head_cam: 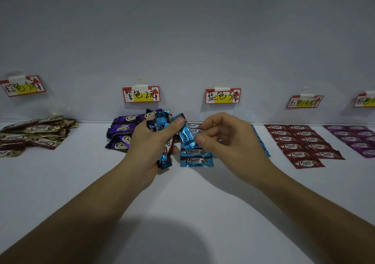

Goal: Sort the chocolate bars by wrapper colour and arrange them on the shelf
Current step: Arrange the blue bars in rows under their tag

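Observation:
My left hand [151, 140] grips a bundle of blue-wrapped chocolate bars [162, 121] above the white shelf [182, 202], thumb pressed on the top one. My right hand [225, 136] pinches the lower end of one blue bar [186, 134] that sticks out of that bundle. Below the hands, blue bars [195, 160] lie in a column on the shelf under the blue price tag [222, 95]. More blue bars [262, 142] show behind my right hand.
Gold bars [36, 133] lie heaped at the left, dark purple bars [121, 131] in a pile behind my left hand. Red bars [302, 144] are laid in rows at the right, lighter purple ones [355, 140] at the far right. Price tags [141, 94] hang on the back wall.

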### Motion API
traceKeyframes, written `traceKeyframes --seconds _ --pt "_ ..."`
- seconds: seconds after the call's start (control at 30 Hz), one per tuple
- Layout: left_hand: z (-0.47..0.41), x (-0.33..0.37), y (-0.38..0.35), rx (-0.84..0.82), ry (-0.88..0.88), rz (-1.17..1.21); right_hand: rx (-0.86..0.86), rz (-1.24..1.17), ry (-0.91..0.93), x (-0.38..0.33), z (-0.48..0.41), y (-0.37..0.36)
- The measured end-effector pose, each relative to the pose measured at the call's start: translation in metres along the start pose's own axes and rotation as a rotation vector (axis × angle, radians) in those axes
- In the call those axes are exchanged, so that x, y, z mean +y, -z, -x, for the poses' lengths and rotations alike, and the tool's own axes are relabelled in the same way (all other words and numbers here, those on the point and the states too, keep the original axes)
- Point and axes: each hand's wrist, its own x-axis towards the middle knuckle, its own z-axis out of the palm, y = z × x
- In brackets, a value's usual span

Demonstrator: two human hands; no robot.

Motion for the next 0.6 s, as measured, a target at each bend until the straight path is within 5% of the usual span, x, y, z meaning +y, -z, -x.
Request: traceKeyframes --seconds 0.33,0.5,0.6 --pt "0.006 -0.005 -0.004 -0.174 -0.193 -0.198 0.08 0.036 0.037 -0.013 -0.007 0.019" --pt "-0.006 -0.013 0.01 -0.294 -0.692 -1.033 -0.083 0.48 0.066 -0.021 -0.007 0.043" --pt "-0.008 -0.014 0.01 -0.406 -0.842 -1.195 -0.123 0.719 0.166 -0.008 0.002 0.052"
